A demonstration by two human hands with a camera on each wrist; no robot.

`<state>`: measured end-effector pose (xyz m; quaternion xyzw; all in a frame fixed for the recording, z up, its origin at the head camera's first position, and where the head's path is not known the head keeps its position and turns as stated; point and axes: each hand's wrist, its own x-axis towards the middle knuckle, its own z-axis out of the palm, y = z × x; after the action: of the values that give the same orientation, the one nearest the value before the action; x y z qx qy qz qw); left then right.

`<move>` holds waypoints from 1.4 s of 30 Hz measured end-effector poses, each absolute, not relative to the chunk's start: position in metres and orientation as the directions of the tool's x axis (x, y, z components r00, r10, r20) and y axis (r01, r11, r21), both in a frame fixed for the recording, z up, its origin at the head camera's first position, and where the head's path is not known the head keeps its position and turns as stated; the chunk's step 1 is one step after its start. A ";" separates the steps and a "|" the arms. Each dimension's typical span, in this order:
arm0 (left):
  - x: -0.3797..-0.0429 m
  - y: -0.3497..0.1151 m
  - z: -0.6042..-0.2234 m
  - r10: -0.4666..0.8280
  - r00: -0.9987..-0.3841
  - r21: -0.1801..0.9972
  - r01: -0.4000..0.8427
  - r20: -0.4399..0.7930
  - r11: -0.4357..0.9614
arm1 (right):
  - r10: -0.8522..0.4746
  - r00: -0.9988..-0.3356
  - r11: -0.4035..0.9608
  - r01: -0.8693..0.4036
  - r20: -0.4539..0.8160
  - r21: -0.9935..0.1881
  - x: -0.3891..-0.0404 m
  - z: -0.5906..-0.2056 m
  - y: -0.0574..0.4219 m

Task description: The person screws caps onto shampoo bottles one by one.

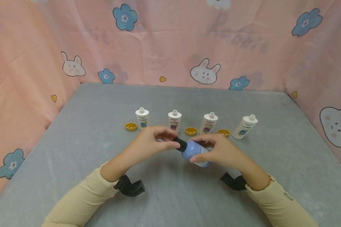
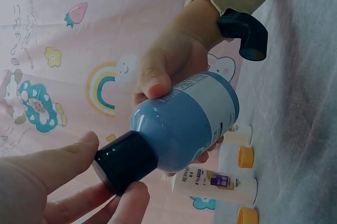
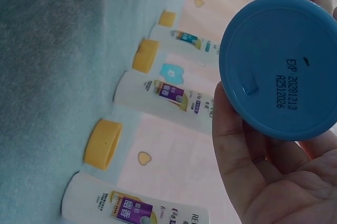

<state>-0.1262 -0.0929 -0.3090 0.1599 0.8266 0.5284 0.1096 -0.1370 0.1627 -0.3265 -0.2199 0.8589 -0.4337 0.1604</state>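
A blue bottle (image 1: 191,149) with a white label and a black cap (image 1: 180,144) is held tilted above the table, its cap toward the left. My right hand (image 1: 220,151) grips the bottle's body from the right side. With thumb and fingers my left hand (image 1: 152,142) pinches the black cap, which sits on the bottle's neck. In the left wrist view the cap (image 2: 126,162) appears between the left thumb and fingertips. The right wrist view shows the bottle's round blue base (image 3: 281,71), printed with an expiry date.
Several white bottles without caps, among them a leftmost one (image 1: 142,118) and a rightmost one (image 1: 245,126), stand in a row behind the hands. Yellow caps (image 1: 131,126) lie beside them on the grey table (image 1: 102,104). A pink patterned curtain (image 1: 164,41) hangs behind.
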 end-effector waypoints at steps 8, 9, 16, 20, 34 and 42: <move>-0.126 -0.092 -0.311 0.409 -0.912 0.904 0.196 0.025 0.381 | -0.521 -0.850 0.522 -0.240 -0.083 -0.819 -0.137 -0.328 0.163; -0.126 -0.092 -0.311 0.415 -0.910 0.904 0.202 0.030 0.377 | -0.522 -0.849 0.521 -0.240 -0.083 -0.819 -0.137 -0.328 0.163; -0.126 -0.093 -0.311 0.444 -0.895 0.917 0.206 0.036 0.341 | -0.525 -0.848 0.522 -0.250 -0.075 -0.816 -0.138 -0.329 0.164; -0.126 -0.093 -0.312 0.457 -0.889 0.925 0.205 0.038 0.321 | -0.524 -0.848 0.526 -0.250 -0.078 -0.813 -0.138 -0.328 0.164; -0.124 -0.094 -0.311 0.511 -0.851 0.918 0.292 0.122 0.267 | -0.526 -0.847 0.524 -0.254 -0.073 -0.813 -0.139 -0.328 0.163; -0.125 -0.093 -0.311 0.412 -0.909 0.912 0.225 0.069 0.342 | -0.504 -0.861 0.532 -0.243 -0.073 -0.811 -0.138 -0.326 0.162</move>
<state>-0.1254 -0.0925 -0.3106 0.1954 0.8145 0.5393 0.0868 -0.1381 0.1623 -0.3259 -0.2166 0.8621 -0.4326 0.1508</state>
